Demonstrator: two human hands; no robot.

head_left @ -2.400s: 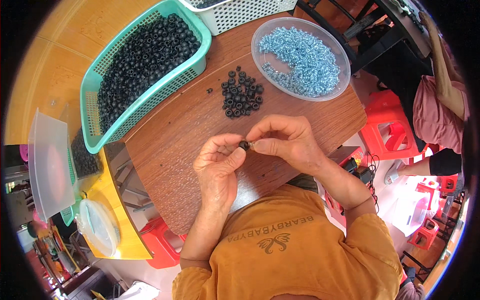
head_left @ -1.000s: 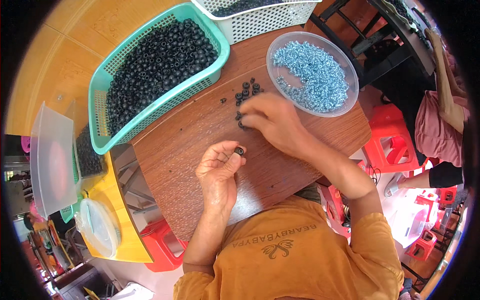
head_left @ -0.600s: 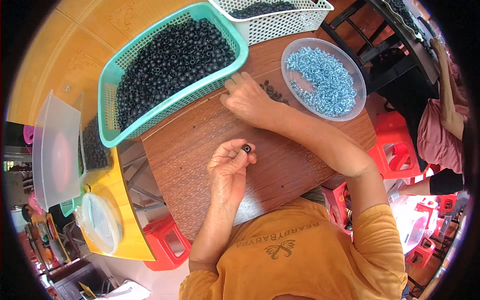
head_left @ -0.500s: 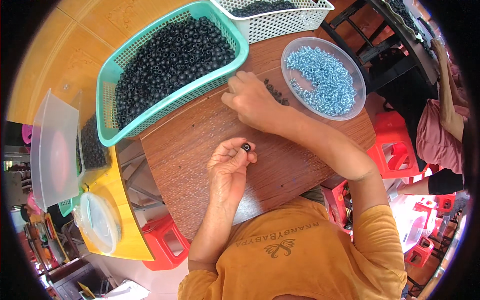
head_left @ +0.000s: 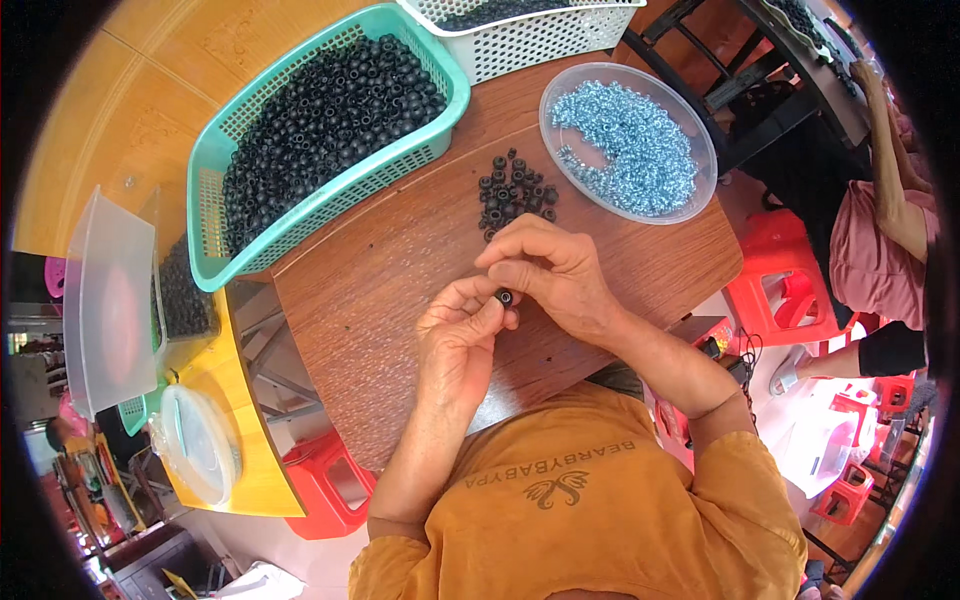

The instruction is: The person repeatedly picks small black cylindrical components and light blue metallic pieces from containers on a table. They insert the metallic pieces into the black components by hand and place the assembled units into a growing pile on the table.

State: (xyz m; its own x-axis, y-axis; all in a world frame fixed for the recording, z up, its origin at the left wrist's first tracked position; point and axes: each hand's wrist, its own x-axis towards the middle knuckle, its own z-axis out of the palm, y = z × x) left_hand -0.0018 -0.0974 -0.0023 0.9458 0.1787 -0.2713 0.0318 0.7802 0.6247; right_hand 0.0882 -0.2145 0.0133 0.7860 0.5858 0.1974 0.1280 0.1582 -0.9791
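Observation:
My left hand [head_left: 458, 330] pinches a small round black part with a hole in its middle [head_left: 505, 297] between thumb and fingertips, above the brown wooden table [head_left: 390, 290]. Close against it is my right hand [head_left: 555, 275], thumb and fingers drawn together; whatever they hold, if anything, is too small or hidden to make out. Just beyond that hand lies a loose cluster of similar black parts [head_left: 515, 192]. A green basket [head_left: 330, 215] heaped with black round parts stands at the far left, and a clear round bowl [head_left: 705, 165] of small shiny light-blue pieces at the far right.
Behind the green basket's right end is a white perforated basket [head_left: 540, 52] with more black parts. Clear plastic containers [head_left: 110, 310] sit on the yellow table to the left. Red stools [head_left: 780, 275] flank the table. Another person in pink [head_left: 880, 250] sits at far right.
My right hand has come back from beside the black cluster to my left hand, uncovering the cluster. My left hand keeps its hold on the black part. The view has shifted slightly.

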